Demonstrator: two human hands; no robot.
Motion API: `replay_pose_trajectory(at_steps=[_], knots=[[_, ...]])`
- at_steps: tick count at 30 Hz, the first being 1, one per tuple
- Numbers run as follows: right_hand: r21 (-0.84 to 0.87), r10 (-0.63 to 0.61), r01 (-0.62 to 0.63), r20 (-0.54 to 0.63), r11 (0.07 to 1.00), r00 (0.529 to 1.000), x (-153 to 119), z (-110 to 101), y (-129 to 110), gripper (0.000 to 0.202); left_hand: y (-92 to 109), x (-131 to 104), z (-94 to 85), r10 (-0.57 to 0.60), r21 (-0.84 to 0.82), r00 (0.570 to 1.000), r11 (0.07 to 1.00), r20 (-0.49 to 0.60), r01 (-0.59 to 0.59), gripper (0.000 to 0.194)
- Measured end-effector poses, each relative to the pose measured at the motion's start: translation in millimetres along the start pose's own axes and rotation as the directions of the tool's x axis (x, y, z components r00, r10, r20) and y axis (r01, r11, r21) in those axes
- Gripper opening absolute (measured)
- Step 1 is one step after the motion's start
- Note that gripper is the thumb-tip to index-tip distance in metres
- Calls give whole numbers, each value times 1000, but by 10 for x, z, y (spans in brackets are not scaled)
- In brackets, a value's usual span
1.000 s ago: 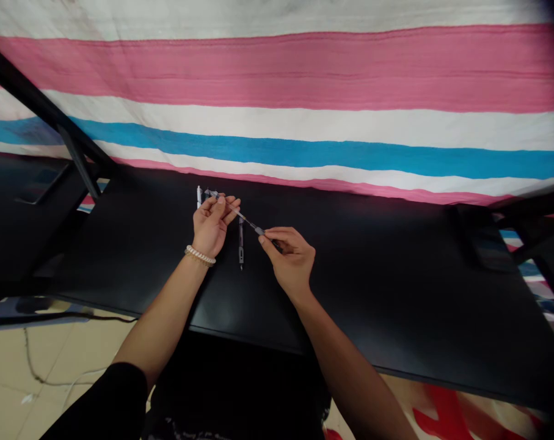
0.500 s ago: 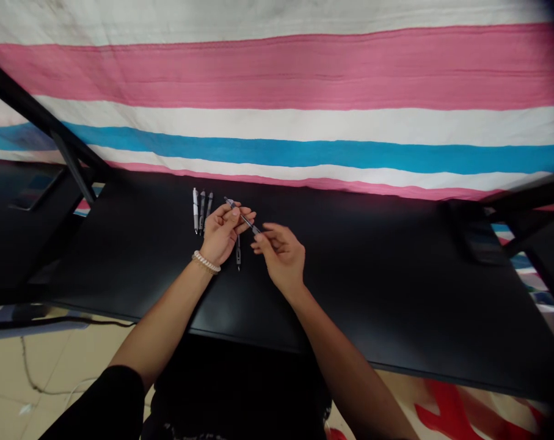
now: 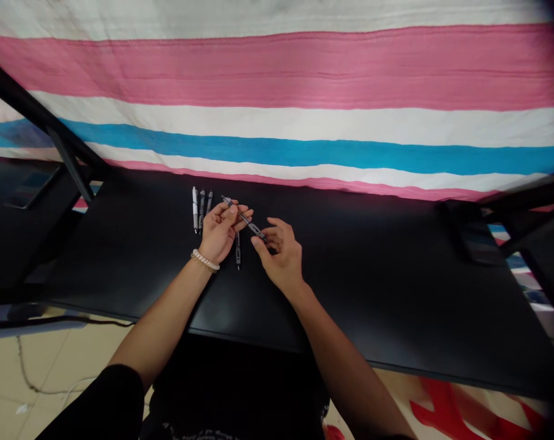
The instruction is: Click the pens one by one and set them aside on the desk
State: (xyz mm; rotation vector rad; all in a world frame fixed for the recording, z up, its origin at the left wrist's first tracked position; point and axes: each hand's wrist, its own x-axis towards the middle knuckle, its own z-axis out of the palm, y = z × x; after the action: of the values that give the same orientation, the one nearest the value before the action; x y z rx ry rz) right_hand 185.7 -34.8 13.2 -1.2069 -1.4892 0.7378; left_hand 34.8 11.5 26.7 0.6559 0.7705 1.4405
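Note:
Slanting between my hands is a dark grey pen (image 3: 243, 216) with slots in its grip. My left hand (image 3: 218, 230), wearing a pale coiled band (image 3: 205, 261) at the wrist, pinches the pen's upper part between thumb and fingers. At the lower end of that pen is my right hand (image 3: 282, 255), its thumb and fingers parted around the tip; whether they touch it I cannot tell. Below the held pen another dark pen (image 3: 238, 252) lies on the black table (image 3: 372, 275), its upper part hidden.
Left of my hands lie a white-and-grey pen (image 3: 195, 209) and two dark pens (image 3: 201, 211), side by side. A striped cloth (image 3: 304, 125) hangs behind the table. Dark metal supports (image 3: 70, 159) rise at both ends, and a cable (image 3: 75, 319) runs at the lower left.
My right thumb and fingers have loosened from the held pen's grip and spread apart, so the slotted grip now shows. My left hand keeps its hold, almost still.

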Motion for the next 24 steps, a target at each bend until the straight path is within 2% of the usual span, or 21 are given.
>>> replay_pose_trajectory(at_steps=[11,15,18,20,22,24], knots=[[20,90,-91,55,996,994,-30,32,10,25,16,-6,-17,-9,16,1000,1000,15,9,31],[-10,60,-59,118,998,991,-23,21,3,22,45,-20,27,-49,-8,997,999,53,49,27],[-43,-20,29,179,999,984,-3,-4,-42,20,160,-35,77,-144,-105,987,983,73,151,14],[-42,-69,79,192,996,979,12,-21,-71,22,283,-37,70,-235,-189,968,950,93,248,30],[-52,-67,78,184,996,981,23,-31,-80,24,425,-29,8,-302,-240,948,917,101,318,50],[-84,-54,70,185,994,981,26,-32,-70,26,568,-12,-90,-312,-274,949,909,50,313,54]])
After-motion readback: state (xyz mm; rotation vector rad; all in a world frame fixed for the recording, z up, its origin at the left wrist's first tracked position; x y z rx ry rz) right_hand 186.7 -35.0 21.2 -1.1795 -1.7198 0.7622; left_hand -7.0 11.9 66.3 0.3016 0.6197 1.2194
